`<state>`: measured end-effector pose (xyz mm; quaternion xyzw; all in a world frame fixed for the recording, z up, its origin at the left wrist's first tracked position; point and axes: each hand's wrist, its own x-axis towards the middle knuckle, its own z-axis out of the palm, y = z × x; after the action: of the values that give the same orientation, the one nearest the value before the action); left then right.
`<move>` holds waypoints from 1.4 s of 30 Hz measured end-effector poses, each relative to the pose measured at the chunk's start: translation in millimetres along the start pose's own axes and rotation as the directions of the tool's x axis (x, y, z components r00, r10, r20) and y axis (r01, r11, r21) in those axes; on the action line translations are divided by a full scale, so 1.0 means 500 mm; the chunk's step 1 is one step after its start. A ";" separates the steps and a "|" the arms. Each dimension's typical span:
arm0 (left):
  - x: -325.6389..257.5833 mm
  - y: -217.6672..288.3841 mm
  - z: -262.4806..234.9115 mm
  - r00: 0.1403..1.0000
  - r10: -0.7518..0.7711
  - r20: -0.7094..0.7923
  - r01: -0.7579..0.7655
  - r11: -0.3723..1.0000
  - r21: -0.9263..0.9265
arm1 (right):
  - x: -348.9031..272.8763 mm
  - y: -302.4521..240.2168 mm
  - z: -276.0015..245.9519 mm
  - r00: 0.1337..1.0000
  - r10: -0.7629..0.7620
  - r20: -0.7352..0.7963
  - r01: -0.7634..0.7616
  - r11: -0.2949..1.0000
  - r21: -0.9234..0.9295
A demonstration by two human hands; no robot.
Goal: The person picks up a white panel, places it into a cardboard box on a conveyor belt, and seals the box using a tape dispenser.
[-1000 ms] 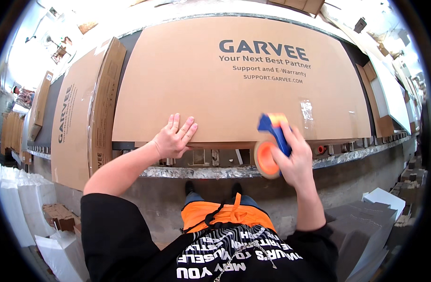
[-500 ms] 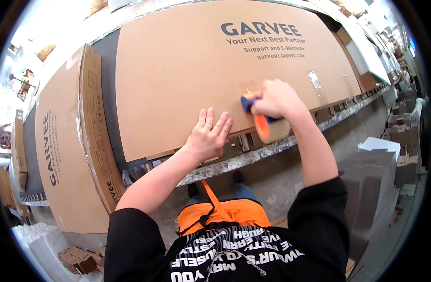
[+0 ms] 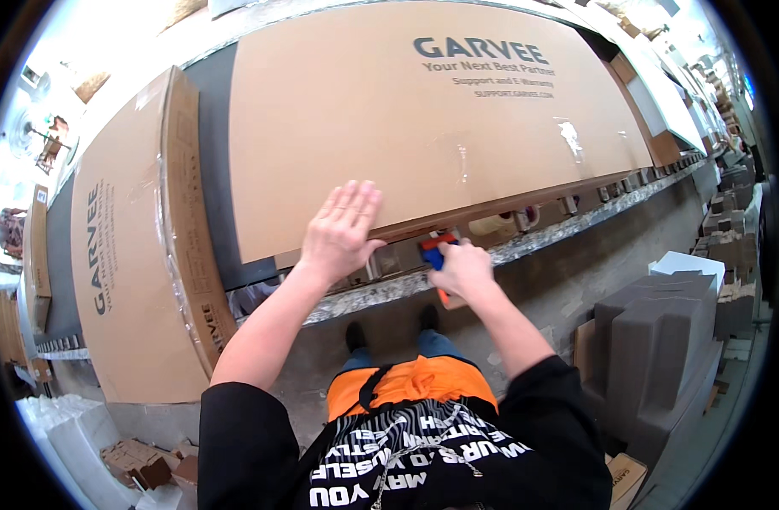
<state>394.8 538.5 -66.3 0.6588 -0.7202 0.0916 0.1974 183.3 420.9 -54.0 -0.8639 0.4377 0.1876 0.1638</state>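
Note:
A large flat cardboard box (image 3: pixel 389 119) lies on the conveyor in front of me. My left hand (image 3: pixel 338 229) rests flat on its near edge, fingers spread. My right hand (image 3: pixel 462 269) grips a blue and orange tape dispenser (image 3: pixel 433 252) pressed against the box's near side, below the top edge. A strip of clear tape (image 3: pixel 462 161) runs across the box top toward that edge. Most of the dispenser is hidden behind my right hand.
A second large cardboard box (image 3: pixel 130 246) lies to the left on the dark conveyor belt (image 3: pixel 209 127). The conveyor's metal edge (image 3: pixel 364 293) runs across in front of me. Grey moulded packing pieces (image 3: pixel 653 340) are stacked at my right. White packages and scraps (image 3: pixel 75 442) lie lower left.
My right hand brought the tape dispenser from the box top down over the near edge onto its side. The left hand stayed pressed on the box. My head leaned closer.

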 end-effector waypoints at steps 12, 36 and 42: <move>-0.103 -0.065 0.034 0.932 -0.160 -0.326 0.130 0.985 -0.110 | 0.030 -0.328 -0.369 0.929 -0.168 -0.330 0.199 0.978 0.064; -0.086 -0.057 -0.040 0.658 -0.744 0.119 0.527 0.341 -0.779 | -0.111 -0.062 -0.023 0.426 -0.718 -0.551 0.775 0.603 -0.187; -0.057 0.185 -0.033 0.751 -0.537 0.384 0.083 -0.499 -0.862 | -0.092 0.063 -0.124 0.044 -0.737 -0.674 0.908 0.311 -0.281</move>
<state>307.7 581.5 -51.0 0.3774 -0.1784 -0.5052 0.7553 143.5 407.1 18.1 -0.9222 -0.1020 -0.3396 0.1542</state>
